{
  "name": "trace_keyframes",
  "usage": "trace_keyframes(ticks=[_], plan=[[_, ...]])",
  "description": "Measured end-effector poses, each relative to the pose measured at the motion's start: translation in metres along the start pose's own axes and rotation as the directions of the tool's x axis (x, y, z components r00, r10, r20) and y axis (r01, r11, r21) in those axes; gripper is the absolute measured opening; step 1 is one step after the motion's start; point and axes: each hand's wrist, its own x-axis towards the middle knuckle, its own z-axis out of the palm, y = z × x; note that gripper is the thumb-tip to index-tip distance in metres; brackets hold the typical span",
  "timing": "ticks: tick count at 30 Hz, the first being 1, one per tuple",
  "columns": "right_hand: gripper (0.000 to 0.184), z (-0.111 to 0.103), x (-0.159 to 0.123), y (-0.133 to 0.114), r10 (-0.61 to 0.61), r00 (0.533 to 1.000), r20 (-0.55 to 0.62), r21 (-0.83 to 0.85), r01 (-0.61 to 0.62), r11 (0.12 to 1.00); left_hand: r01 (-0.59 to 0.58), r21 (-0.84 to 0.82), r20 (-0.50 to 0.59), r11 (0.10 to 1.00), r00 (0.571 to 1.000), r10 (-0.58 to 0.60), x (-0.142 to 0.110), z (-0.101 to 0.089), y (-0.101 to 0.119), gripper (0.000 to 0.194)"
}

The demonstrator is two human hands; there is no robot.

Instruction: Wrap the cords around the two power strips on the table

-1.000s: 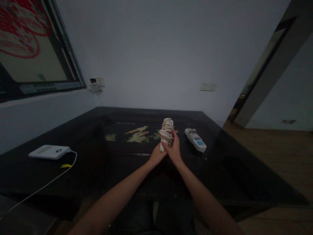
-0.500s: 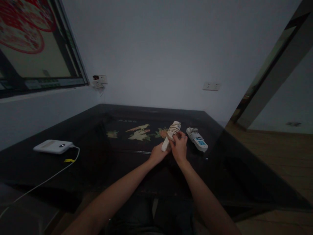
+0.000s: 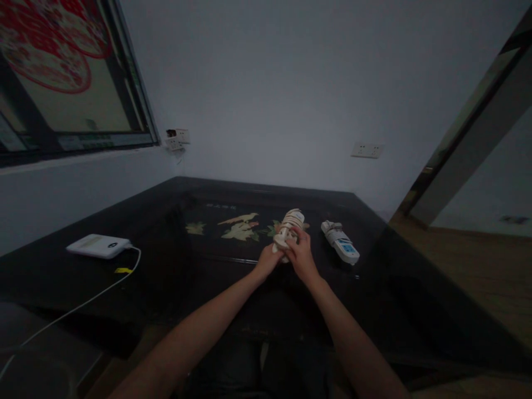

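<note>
A cream power strip with its cord wound round it (image 3: 290,227) is held low over the dark table (image 3: 174,260), near its middle. My left hand (image 3: 267,260) grips its near end from below. My right hand (image 3: 302,254) closes on its right side, fingers over the wound cord. A second white power strip with a blue label (image 3: 341,245), its cord bundled at the far end, lies on the table just right of my hands.
A white power bank (image 3: 98,245) with a white cable (image 3: 83,302) lies at the table's left. The tabletop has a bird-and-flower inlay (image 3: 239,226). Wall sockets (image 3: 366,150) sit behind; a window (image 3: 62,83) is at the left, wooden floor (image 3: 477,266) to the right.
The wound power strip went from upright to tilted and is now lower, closer to the table. Both hands stayed on it, and the camera view shifted slightly.
</note>
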Motion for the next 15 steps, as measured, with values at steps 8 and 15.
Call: trace_keyframes(ticks=[8,15], plan=[[0.009,-0.01,0.006,-0.002,0.33,0.939,-0.101,0.354,-0.276,0.894,0.099,-0.34,0.068,0.935,0.994,-0.081,0.003,-0.004,0.006,0.045],[0.028,-0.025,0.01,0.039,0.715,0.691,-0.108,0.664,-0.485,0.569,0.13,-0.472,0.237,0.872,0.971,-0.017,-0.003,-0.014,0.028,0.051]])
